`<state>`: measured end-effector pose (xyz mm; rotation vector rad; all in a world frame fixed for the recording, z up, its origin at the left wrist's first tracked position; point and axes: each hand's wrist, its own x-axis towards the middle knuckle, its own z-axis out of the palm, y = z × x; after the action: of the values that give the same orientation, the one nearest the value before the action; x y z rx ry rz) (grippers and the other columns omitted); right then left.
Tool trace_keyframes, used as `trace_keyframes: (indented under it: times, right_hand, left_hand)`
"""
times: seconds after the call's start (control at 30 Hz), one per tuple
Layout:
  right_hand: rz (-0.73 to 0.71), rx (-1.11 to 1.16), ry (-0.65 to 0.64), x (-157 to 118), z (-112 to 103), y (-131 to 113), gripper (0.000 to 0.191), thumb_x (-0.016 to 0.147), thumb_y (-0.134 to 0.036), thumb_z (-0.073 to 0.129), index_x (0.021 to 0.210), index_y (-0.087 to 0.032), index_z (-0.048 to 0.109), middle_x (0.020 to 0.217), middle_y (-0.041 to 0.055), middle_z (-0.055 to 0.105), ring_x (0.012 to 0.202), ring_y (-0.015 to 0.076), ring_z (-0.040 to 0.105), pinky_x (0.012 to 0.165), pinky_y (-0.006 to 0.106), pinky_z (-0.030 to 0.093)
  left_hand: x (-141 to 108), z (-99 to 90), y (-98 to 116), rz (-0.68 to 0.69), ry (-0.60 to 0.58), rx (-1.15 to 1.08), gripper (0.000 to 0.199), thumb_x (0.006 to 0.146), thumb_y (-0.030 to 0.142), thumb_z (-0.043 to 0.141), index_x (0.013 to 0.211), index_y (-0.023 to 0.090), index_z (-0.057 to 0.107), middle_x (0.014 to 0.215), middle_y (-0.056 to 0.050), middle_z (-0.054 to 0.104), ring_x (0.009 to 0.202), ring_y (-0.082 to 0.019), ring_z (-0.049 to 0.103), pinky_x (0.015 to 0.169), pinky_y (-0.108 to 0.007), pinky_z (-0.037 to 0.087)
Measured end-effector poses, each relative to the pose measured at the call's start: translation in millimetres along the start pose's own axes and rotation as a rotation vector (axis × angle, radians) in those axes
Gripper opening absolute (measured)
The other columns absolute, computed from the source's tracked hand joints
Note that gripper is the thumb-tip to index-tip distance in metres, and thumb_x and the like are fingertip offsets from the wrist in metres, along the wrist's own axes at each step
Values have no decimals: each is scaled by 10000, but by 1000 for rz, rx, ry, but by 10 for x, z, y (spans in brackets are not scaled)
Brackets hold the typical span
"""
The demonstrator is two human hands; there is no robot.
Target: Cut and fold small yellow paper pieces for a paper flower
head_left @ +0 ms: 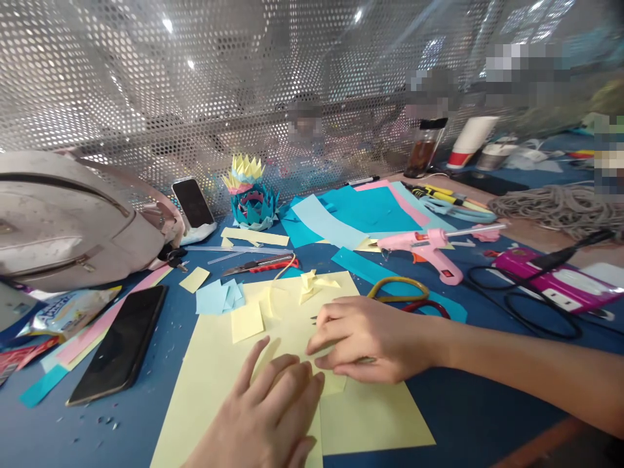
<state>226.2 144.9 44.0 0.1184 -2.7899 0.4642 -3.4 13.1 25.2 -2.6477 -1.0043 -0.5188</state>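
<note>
My left hand point(275, 406) rests low on a large yellow sheet point(195, 396), most fingers bent together and the outer one raised apart. Its fingertips press at a small piece of yellow paper point(336, 385). From the right, my right hand point(363, 338) closes its fingers on the same piece, which the hands largely cover. Just beyond lie a folded yellow paper point point(309, 284), a yellow paper square point(247, 322) and light blue paper squares point(219, 296). Scissors point(397, 288) lie partly behind my right hand, their tips showing past its knuckles.
A pink glue gun point(424, 247) and a purple power strip point(550, 276) with a black cable stand right. A utility knife point(263, 263), a folded-paper model point(253, 201) and blue sheets point(355, 211) lie behind. Left are a phone point(119, 344) and a backpack point(73, 221).
</note>
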Motion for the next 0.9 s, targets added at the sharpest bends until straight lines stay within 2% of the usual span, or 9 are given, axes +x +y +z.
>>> trace_keyframes:
  times: [0.13, 0.2, 0.3, 0.4, 0.53, 0.6, 0.67, 0.8, 0.9]
  right_hand:
    - [31, -74, -20, -3, -16, -26, 238, 1017, -219, 538, 1134, -180, 742, 1150, 66, 722, 990, 217, 555, 855, 359, 458]
    - [42, -72, -38, -8, -85, -51, 231, 1011, -206, 536, 1059, -189, 761, 1125, 57, 726, 1014, 219, 559, 857, 364, 452]
    - [93, -53, -86, -26, -219, -84, 248, 993, -198, 565, 850, -214, 768, 1100, 20, 737, 1086, 226, 563, 894, 378, 438]
    - [117, -20, -101, -44, -272, -85, 253, 977, -177, 577, 807, -214, 759, 1116, 23, 738, 1103, 227, 572, 940, 383, 427]
    - [148, 9, 41, -49, -165, -37, 285, 1021, -202, 491, 896, -172, 745, 993, 64, 740, 928, 211, 595, 844, 355, 442]
    - [215, 62, 88, -47, -96, -25, 299, 1045, -224, 458, 925, -159, 725, 898, 63, 718, 856, 192, 597, 782, 320, 445]
    - [317, 133, 106, -43, -41, -36, 267, 1052, -239, 459, 973, -159, 702, 860, 47, 690, 807, 169, 599, 729, 284, 442]
    - [424, 95, 116, -32, 85, -120, 172, 1000, -321, 608, 1037, -158, 652, 864, 31, 652, 792, 172, 590, 702, 277, 425]
    - [403, -62, 121, -20, 207, -207, 358, 897, -436, 744, 1079, -148, 635, 971, 72, 637, 881, 224, 572, 739, 319, 430]
  left_hand:
    - [4, 23, 12, -32, 17, -43, 399, 1094, 354, 354, 1261, 175, 670, 1117, -10, 701, 1128, -187, 578, 1284, -403, 11]
    - [2, 37, 26, -30, 13, -36, 394, 1090, 346, 359, 1252, 166, 669, 1115, -19, 697, 1118, -190, 585, 1285, -411, 26]
    - [-9, 68, 49, -36, 38, -24, 395, 1089, 341, 352, 1240, 158, 668, 1116, -34, 697, 1118, -193, 592, 1285, -431, 60]
    - [-21, 90, 53, -39, 65, -21, 418, 1095, 356, 336, 1239, 155, 673, 1208, -40, 692, 1210, -202, 566, 1288, -433, 45]
    - [-15, 60, 36, 15, 31, -12, 382, 1088, 338, 390, 1253, 135, 669, 1232, -42, 702, 1232, -186, 581, 1296, -415, 18]
    - [-8, 52, 44, 11, 21, -9, 370, 1083, 334, 415, 1268, 128, 661, 1148, -34, 722, 1174, -179, 613, 1295, -419, -4]
    - [-4, 68, 69, -33, 73, -15, 373, 1080, 344, 417, 1235, 126, 677, 1030, -20, 727, 1089, -179, 641, 1294, -435, -5]
    - [5, 130, 117, -78, 145, -21, 388, 1068, 395, 441, 1163, 124, 702, 905, -1, 706, 990, -175, 649, 1295, -442, 10]
    - [12, 141, 114, -68, 140, -3, 388, 1067, 401, 444, 1145, 122, 702, 892, -2, 695, 997, -176, 638, 1297, -446, 15]
